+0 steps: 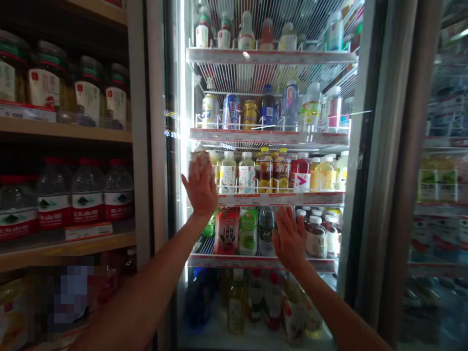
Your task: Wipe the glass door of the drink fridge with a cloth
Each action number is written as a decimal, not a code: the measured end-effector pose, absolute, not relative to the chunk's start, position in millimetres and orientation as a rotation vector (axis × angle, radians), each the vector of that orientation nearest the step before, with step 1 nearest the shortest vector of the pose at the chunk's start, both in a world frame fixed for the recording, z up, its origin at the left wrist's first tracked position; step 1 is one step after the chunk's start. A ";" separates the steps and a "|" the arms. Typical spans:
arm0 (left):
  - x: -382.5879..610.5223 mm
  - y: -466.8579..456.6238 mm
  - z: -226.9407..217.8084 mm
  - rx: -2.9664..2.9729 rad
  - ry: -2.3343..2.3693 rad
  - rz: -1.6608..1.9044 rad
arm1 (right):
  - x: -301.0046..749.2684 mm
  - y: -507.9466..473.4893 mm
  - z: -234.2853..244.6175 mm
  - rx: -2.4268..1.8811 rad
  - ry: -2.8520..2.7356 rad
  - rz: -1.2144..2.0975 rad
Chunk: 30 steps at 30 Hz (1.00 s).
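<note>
You stand in a shop, in front of a tall glass-door drinks cooler (367, 146). Further out from your left hand there is a wooden shelf (66, 130), with big jars (89, 92) above and red-capped water bottles (87, 197) below. Out past your right hand, a second cooler door (437, 146) shows more drinks behind its glass.

Your left hand (199, 187) is raised and open, with the fingers spread and the palm turned toward the glass. Your right hand (288, 239) is lower and is open in the same way. Neither hand is clenched, and neither is grasping anything. I cannot tell if the palms touch the glass or are only just in front of it.

Behind the glass, just beside your left hand, stands a pale-labelled bottle (228, 173). Between your hands and lower down are a pink-labelled bottle (226, 231) and a green-labelled bottle (248, 231). Just to the right of your right hand are white-capped bottles (315, 236). All of them stand on wire shelves inside the cooler.
</note>
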State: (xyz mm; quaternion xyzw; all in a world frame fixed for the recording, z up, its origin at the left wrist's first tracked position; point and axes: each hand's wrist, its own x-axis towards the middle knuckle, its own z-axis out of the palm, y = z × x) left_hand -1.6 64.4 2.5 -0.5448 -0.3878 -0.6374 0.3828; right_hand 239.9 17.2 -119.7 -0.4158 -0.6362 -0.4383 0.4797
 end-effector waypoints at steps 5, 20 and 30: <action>17.1 58.8 -15.9 -1.752 -0.458 -1.016 | 242.5 16.8 -118.9 -1.005 -1.571 -1.086; 5.0 58.0 34.0 -1.815 -0.645 -1.141 | 243.9 15.8 -118.6 -0.991 -1.578 -1.082; 36.9 57.2 51.1 -1.750 -0.583 -1.169 | 243.6 15.1 -118.7 -0.988 -1.581 -1.112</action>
